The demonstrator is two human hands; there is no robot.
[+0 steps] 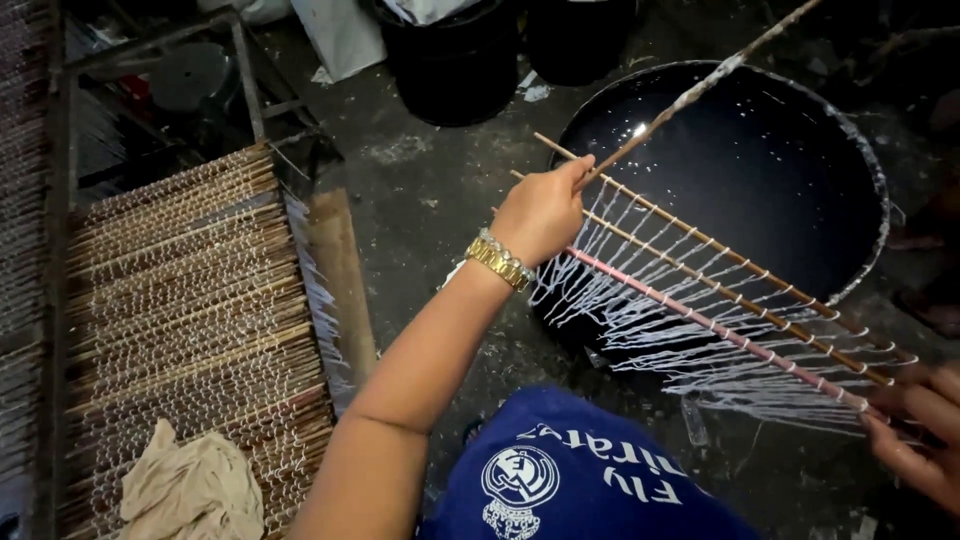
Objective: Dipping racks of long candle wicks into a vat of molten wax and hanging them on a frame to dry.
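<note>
My left hand (543,212), a gold watch (498,260) on its wrist, grips the near ends of three thin wooden sticks (720,285). Rows of white wax-coated strings (660,330) hang from these sticks. The same hand also pinches a long wax-crusted stick (700,88) that slants up to the right. My right hand (915,430), at the lower right edge, grips the other ends of the sticks. They lie level over the near rim of a wide black basin (870,170) of dark liquid.
A rack (190,300) packed with many similar strung sticks fills the left side, with a beige cloth (190,490) on its near corner. Black buckets (455,60) stand at the top. The floor (430,190) is dark and wax-spattered. A metal frame (245,70) stands behind the rack.
</note>
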